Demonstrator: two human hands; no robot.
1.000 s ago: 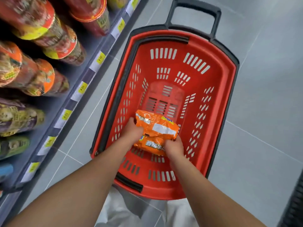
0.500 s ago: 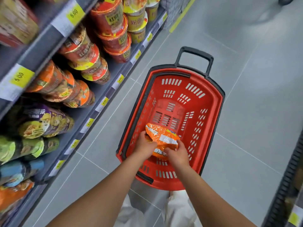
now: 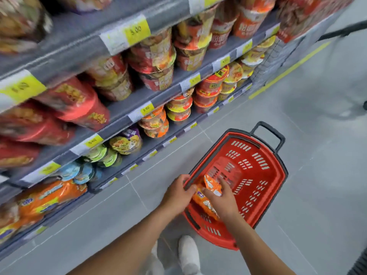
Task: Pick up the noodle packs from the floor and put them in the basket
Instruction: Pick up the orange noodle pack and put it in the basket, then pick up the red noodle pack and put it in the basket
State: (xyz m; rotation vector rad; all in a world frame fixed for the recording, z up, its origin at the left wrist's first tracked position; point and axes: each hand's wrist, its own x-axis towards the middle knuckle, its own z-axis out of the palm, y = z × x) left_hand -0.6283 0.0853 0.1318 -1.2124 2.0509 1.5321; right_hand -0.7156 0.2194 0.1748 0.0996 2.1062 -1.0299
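You've got both hands on an orange noodle pack [image 3: 208, 195] right over the near-left corner of the red basket [image 3: 268, 187]. Your left hand [image 3: 177, 195] sits at the basket's left rim, fingers curled in with the thumb and fingertips pinching the pack's left edge. Your right hand [image 3: 223, 199] lies over the top of the pack, fingers spread and wrapped across it, so most of the middle is covered up. Looks like more than one pack stacked in there, but I can't really tell with the hand in the way.

The pack's long side runs front to back, from your wrist end toward the far end of the basket, tipped a little so the far end with the crinkled silver seam pokes up between your hands and leans toward the basket's middle. The near end hangs lower, down inside the basket by the near wall. Whether it's touching the basket floor, no idea, it's hidden.

The basket itself sits on the grey tile floor [image 3: 307, 135], black pull handle [image 3: 268, 133] at the far end, pointing away from you. Just left of it are the shelves [image 3: 123, 114] packed with cup noodles and yellow price tags [image 3: 137, 31], pretty blurry. Your white shoe [image 3: 188, 253] shows between your arms at the bottom.
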